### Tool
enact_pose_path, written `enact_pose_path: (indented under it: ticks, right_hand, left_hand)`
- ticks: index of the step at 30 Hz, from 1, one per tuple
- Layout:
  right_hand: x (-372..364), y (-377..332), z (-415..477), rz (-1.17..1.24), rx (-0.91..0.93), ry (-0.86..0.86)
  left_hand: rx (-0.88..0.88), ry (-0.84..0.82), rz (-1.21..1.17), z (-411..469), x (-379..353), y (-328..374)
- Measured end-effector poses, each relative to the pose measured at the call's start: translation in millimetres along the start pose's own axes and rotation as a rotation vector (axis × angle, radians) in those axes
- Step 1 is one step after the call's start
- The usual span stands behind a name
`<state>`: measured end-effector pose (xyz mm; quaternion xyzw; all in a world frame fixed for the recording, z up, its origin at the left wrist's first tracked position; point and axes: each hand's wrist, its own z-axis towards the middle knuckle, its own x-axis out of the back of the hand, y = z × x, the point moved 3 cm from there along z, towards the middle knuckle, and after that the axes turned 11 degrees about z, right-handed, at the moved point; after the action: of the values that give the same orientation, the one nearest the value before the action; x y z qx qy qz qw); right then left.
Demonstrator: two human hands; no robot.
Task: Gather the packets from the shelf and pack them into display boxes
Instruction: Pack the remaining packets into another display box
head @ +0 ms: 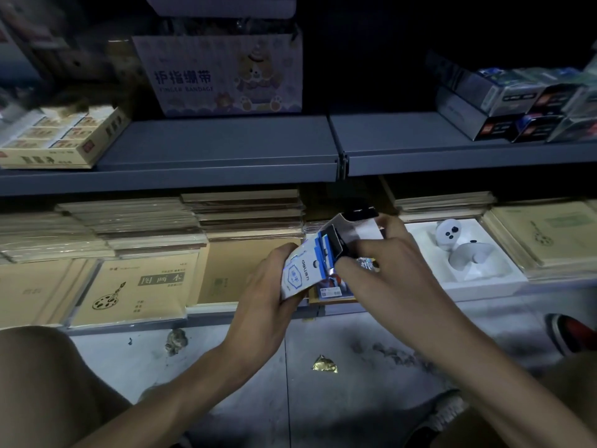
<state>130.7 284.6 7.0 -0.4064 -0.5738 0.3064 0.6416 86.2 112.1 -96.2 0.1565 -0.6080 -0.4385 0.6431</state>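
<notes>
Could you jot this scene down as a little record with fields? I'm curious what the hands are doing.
Setting: grey shelf above stacked sketchbooks
Left hand: grips the display box at its lower end
Right hand: holds the box's open top, beside blue packets inside
Nearby: white toy tray; gold wrapper on the floor

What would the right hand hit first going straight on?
Likely the display box, at its open top: the right hand holds its flap, fingers aimed left at the packets inside. The left hand grips the box.
</notes>
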Motion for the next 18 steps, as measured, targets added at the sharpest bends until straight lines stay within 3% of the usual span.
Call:
enact_pose_path:
  ticks: [8, 13, 18]
  right_hand:
    - [1.3, 0.7, -0.6, -0.097, -0.059, -0.118]
    - [14.7, -0.6, -3.2, -0.143, 0.111, 0.108]
    - [25.6, -1.4, -5.8, -0.037, 0.226, 0.236]
  left_hand:
    - [-0.011, -0.039, -0.056, -0.5, -4.5, 3.4]
    - [0.049, -0.084, -0.138, 2.0, -5.6, 6.7]
    - [0.091, -0.097, -0.042, 0.9, -1.9, -3.5]
